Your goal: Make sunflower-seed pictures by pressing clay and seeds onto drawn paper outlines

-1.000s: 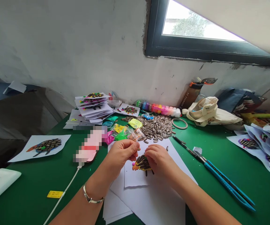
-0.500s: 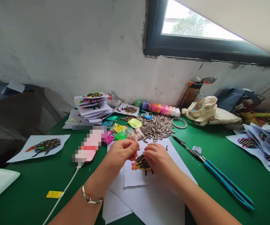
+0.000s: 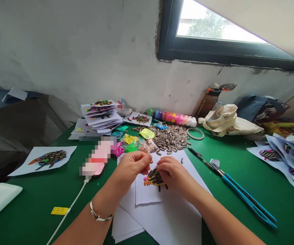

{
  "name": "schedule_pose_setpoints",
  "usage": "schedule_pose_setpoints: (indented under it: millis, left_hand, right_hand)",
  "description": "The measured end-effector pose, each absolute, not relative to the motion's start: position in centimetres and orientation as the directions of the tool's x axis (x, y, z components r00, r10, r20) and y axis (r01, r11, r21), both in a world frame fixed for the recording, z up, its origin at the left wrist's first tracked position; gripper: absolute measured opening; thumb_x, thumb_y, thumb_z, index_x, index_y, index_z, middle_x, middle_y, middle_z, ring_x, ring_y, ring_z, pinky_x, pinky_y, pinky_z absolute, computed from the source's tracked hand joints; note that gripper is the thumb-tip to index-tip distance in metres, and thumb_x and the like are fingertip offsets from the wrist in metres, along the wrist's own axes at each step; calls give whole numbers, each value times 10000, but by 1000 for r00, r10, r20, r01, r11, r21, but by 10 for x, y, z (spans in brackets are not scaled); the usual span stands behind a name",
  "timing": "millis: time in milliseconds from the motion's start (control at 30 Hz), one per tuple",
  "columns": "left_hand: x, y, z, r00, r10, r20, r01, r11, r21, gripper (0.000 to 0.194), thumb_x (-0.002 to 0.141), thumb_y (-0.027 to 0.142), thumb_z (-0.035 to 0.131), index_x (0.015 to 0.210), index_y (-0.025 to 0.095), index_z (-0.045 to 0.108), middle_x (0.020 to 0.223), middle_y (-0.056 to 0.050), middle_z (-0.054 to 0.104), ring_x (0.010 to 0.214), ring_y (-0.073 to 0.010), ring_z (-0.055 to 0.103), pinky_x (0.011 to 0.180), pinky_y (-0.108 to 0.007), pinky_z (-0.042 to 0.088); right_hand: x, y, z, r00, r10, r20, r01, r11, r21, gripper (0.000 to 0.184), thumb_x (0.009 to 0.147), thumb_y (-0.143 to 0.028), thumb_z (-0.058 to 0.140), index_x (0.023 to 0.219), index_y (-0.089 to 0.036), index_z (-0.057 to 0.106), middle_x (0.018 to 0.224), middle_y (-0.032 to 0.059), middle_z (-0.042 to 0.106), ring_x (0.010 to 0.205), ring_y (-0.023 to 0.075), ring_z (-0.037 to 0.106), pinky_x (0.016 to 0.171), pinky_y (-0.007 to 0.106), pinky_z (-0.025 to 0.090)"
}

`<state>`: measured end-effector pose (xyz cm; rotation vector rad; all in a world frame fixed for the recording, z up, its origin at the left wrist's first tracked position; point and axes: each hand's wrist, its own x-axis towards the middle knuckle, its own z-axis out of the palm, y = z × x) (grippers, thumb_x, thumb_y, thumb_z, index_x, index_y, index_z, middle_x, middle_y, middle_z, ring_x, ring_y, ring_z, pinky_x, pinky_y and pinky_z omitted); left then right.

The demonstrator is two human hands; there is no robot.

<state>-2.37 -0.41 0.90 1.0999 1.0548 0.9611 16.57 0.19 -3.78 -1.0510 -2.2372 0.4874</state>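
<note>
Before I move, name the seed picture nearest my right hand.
The seed picture with the pink dot, partly under your right hand; the others lie farther off.

The tabletop (image 3: 85, 207) is smooth green with a low sheen, and the sheets (image 3: 172, 217) on it are matt white paper. Glossy striped shells cover the seeds (image 3: 171, 136) heaped at the far side. The bangle (image 3: 99, 217) is shiny, silvery metal. At the right, the cutter (image 3: 249, 200) has a blue, plastic-looking handle. The far-right tote (image 3: 223, 119) is soft, creased cream cloth; the wall (image 3: 85, 61) looks matt, scuffed and rough-edged around the window frame (image 3: 213, 51).
</note>
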Motion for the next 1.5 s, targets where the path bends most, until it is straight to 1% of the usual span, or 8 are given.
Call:
schedule_pose_setpoints:
  millis: [233, 367, 500, 600, 767, 1000, 1233, 1500]
  left_hand:
    - [-23, -5, 12, 220, 960, -173, -78, 194, 978, 366, 717, 492, 747, 668, 141, 655, 581, 6, 599, 540, -90, 506, 535, -219, 396]
    - [-23, -5, 12, 223, 958, -181, -88, 205, 975, 372, 703, 497, 756, 665, 142, 651, 576, 9, 601, 534, -87, 505, 529, -215, 389]
    - [-23, -4, 11, 220, 957, -189, -94, 213, 972, 381, 689, 503, 766, 661, 141, 649, 571, 11, 599, 529, -86, 506, 525, -215, 387]
    - [-23, -4, 10, 221, 956, -190, -97, 216, 972, 381, 693, 501, 764, 662, 139, 648, 570, 13, 596, 528, -84, 504, 524, -212, 384]
    - [-24, -3, 9, 225, 958, -175, -96, 201, 975, 372, 717, 490, 748, 666, 136, 649, 574, 10, 594, 533, -84, 502, 526, -210, 384]
    - [-23, -3, 6, 217, 962, -168, -77, 188, 979, 359, 728, 478, 739, 665, 138, 644, 581, 8, 593, 531, -86, 500, 537, -215, 395]
    - [-23, -3, 5, 226, 961, -159, -68, 179, 982, 362, 745, 477, 727, 656, 139, 634, 584, 9, 592, 529, -80, 494, 533, -208, 386]
    - [-23, -2, 4, 230, 960, -161, -81, 183, 980, 358, 730, 477, 738, 656, 141, 638, 572, 12, 591, 522, -84, 497, 518, -210, 384]
  right_hand:
    - [168, 1, -39, -453, 843, 289, 593, 527, -608, 226, 720, 27, 537, 733, -196, 570, 871, 35, 659, 889, 197, 584, 803, 333, 463]
    - [168, 0, -36, -456, 850, 266, 610, 516, -602, 215, 733, 17, 534, 742, -196, 567, 842, 30, 655, 858, 191, 581, 776, 322, 461]
    - [169, 1, -35, -461, 828, 320, 597, 556, -578, 231, 786, -1, 496, 760, -192, 622, 863, 48, 677, 869, 195, 599, 793, 332, 470]
    - [170, 2, -37, -472, 803, 364, 587, 594, -550, 241, 788, -15, 510, 781, -194, 671, 914, 64, 692, 911, 213, 609, 825, 359, 476]
    - [167, 2, -40, -507, 766, 396, 542, 641, -544, 244, 791, -18, 516, 757, -188, 687, 884, 66, 699, 900, 211, 618, 818, 355, 493]
    - [166, 2, -44, -485, 777, 401, 539, 627, -562, 210, 812, -34, 546, 753, -188, 676, 873, 67, 697, 900, 212, 620, 814, 349, 492]
    - [158, 2, -43, -475, 800, 367, 560, 597, -575, 179, 842, -144, 593, 673, -185, 634, 795, 58, 673, 813, 190, 608, 782, 325, 471]
    - [154, 1, -48, -443, 827, 345, 587, 559, -586, 181, 796, -53, 559, 659, -171, 564, 774, 52, 645, 781, 181, 569, 758, 315, 433]
